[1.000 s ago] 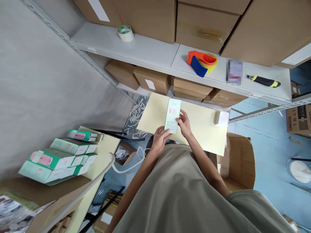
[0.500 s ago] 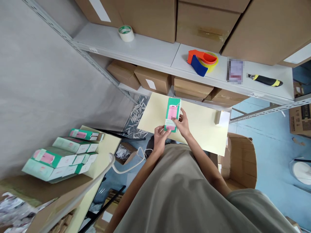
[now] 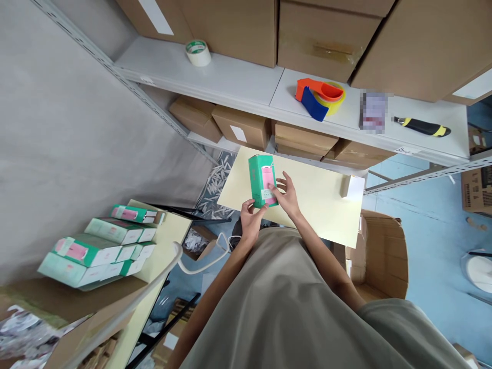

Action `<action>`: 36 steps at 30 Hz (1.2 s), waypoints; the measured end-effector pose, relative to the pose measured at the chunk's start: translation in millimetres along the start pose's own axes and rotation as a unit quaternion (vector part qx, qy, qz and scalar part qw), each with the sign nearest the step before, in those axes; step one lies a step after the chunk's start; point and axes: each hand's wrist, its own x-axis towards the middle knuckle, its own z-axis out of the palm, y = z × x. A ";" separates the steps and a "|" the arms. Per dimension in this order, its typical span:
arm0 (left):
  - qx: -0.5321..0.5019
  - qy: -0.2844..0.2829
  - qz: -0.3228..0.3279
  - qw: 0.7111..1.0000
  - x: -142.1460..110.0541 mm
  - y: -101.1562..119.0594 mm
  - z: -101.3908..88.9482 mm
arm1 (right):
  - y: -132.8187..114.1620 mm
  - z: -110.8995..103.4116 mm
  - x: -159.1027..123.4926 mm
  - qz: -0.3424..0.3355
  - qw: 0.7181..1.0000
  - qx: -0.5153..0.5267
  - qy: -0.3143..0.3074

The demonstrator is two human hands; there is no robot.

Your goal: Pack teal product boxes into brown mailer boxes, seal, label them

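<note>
A green retail box [image 3: 268, 174] with a pink picture on its front is held up over the cream tabletop. Its green left side also shows, so it sits turned at an angle. My left hand [image 3: 251, 219] grips the lower end, thumb at the bottom edge and fingers at the lower left corner. The thumb of my right hand [image 3: 288, 197] touches the box's front near the right edge. The other right fingers are spread, apart from the box.
A small white box [image 3: 352, 187] stands on the cream table [image 3: 315, 205]. Above, the grey shelf [image 3: 238, 79] carries a tape roll [image 3: 198, 53], an orange-and-blue tape dispenser [image 3: 317, 100] and a utility knife [image 3: 423, 126]. Similar green boxes [image 3: 92, 251] are stacked at left. An open carton [image 3: 384, 251] stands at right.
The green box has turned and shifted slightly left, bringing its left side into view. My right fingers have come away from its right edge and spread; my left hand still grips the bottom.
</note>
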 end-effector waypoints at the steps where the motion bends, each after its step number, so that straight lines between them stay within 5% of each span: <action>1: 0.014 0.001 0.013 1.000 -0.8 -0.4 0.6 | -0.4 1.9 -0.9 0.001 1.000 -0.012 0.006; 6: 0.013 -0.033 0.033 0.999 -4.3 2.5 3.2 | 4.3 2.3 4.7 -0.017 0.998 -0.052 0.034; 14: -0.100 -0.119 -0.130 0.979 9.8 6.6 -0.9 | 21.5 -16.0 19.3 0.040 0.997 0.072 0.007; 19: -0.065 -0.081 -0.083 0.991 16.0 6.6 9.5 | 14.3 -17.2 21.0 0.025 0.998 0.052 0.010; 23: 0.018 -0.033 0.021 0.999 14.1 8.4 20.1 | 6.3 -11.0 20.5 -0.016 0.999 0.016 0.029; 26: 0.039 -0.054 0.064 0.996 11.3 9.2 24.7 | 4.9 -10.5 23.3 -0.017 0.998 -0.005 0.053; 33: -0.095 -0.109 -0.154 0.977 23.2 12.8 22.1 | 9.0 -28.2 27.7 0.021 0.996 0.075 0.037; 36: -0.099 -0.141 -0.182 0.968 26.5 14.1 21.3 | 8.5 -31.6 27.7 0.016 0.996 0.083 0.007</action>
